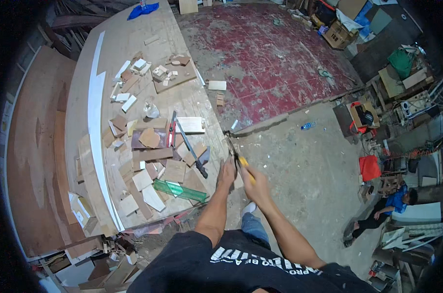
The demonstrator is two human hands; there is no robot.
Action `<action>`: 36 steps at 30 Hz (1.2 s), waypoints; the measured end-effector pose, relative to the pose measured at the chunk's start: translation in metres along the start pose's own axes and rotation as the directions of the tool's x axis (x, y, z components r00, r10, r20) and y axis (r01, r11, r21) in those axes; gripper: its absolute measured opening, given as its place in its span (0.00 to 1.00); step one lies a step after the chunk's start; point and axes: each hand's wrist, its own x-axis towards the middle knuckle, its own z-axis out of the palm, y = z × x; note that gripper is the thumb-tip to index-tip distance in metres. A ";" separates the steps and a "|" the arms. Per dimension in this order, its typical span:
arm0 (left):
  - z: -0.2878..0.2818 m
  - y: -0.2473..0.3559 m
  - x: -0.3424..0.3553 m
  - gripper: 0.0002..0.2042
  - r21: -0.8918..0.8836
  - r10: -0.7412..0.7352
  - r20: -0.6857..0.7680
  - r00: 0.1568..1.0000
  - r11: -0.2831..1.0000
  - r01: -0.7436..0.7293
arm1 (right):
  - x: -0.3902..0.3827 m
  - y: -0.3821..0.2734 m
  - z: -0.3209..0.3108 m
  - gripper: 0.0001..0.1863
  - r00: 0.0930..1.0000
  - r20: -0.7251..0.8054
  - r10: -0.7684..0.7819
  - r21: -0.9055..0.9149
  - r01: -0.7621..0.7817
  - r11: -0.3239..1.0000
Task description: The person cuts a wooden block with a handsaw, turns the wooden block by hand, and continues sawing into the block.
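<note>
At the right edge of the wooden workbench (72, 122), my left hand (226, 172) grips a light wooden piece (231, 151). My right hand (254, 181) is closed on a yellow-handled tool (243, 162) with a dark working end, which overlaps that piece. To their left lie a saw blade with a black handle (198, 163), a red level-like bar (172, 132), a green plastic strip (180, 190) and several wood offcuts (175, 171).
A long white strip (97, 107) lies along the bench. A red tiled floor (270, 58) meets grey concrete at a step, with a plastic bottle (308, 125) below it. A person in blue (395, 200) sits among clutter at the right.
</note>
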 end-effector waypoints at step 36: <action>0.009 0.014 0.002 0.22 0.086 0.074 0.137 0.988 0.993 -0.086 | 0.035 0.027 0.011 0.20 0.999 -0.040 0.018 0.154 -0.012 0.988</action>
